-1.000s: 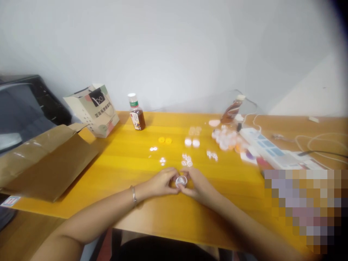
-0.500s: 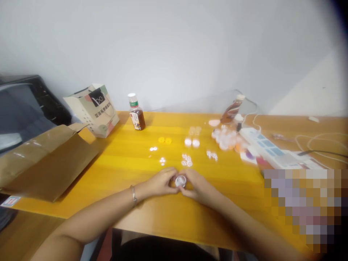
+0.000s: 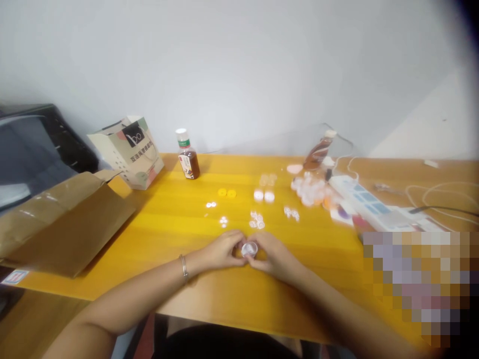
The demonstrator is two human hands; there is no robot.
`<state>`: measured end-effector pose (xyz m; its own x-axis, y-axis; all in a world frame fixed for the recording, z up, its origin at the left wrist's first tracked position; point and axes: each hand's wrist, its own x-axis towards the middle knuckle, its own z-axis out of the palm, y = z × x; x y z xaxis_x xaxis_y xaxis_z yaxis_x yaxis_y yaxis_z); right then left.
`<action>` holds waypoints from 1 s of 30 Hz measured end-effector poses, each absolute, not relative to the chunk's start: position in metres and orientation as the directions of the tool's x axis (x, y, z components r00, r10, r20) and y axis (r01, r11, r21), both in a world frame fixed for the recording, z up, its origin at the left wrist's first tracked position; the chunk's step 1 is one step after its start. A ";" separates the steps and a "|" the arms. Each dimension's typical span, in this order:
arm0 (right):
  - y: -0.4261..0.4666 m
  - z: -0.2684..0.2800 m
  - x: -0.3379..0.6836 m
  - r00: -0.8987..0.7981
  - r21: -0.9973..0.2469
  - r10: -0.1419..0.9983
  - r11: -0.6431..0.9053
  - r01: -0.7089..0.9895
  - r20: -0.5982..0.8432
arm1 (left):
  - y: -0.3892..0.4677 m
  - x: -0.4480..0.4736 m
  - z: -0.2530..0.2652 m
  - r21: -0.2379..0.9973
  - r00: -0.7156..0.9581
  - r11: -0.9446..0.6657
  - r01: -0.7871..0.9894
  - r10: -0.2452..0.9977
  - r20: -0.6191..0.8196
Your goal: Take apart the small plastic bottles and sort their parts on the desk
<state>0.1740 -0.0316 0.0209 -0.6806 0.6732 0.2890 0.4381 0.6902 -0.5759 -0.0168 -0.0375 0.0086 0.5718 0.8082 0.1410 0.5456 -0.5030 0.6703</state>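
Note:
A small round clear-and-white piece, like a little cup or lid, sits between my two hands over the near middle of the table. My left hand grips it from the left with fingers curled. From the other side my right hand holds it between thumb and fingers. What lies inside the piece is too blurred to make out. Just beyond my hands are small white ring-like pieces and a cluster of tiny white discs. Two yellow discs and two white round pieces lie farther back.
A brown paper bag and a printed carrier bag stand at left. One dark bottle is at the back, another bottle leans right. A pile of small pieces and a power strip with cables lie right.
The small round piece has tilted slightly between my fingers. Both hands stay in nearly the same place, and the things on the table have not moved.

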 end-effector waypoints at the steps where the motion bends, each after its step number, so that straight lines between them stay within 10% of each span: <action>1: -0.031 0.021 0.174 -0.696 -0.560 0.652 0.712 0.425 0.300 | -0.037 -0.017 0.009 0.671 0.576 -0.506 0.542 0.805 0.142; 30: -0.035 0.031 0.167 -0.709 -0.494 0.655 0.722 0.485 0.262 | -0.035 -0.019 0.007 0.716 0.612 -0.490 0.498 0.783 0.111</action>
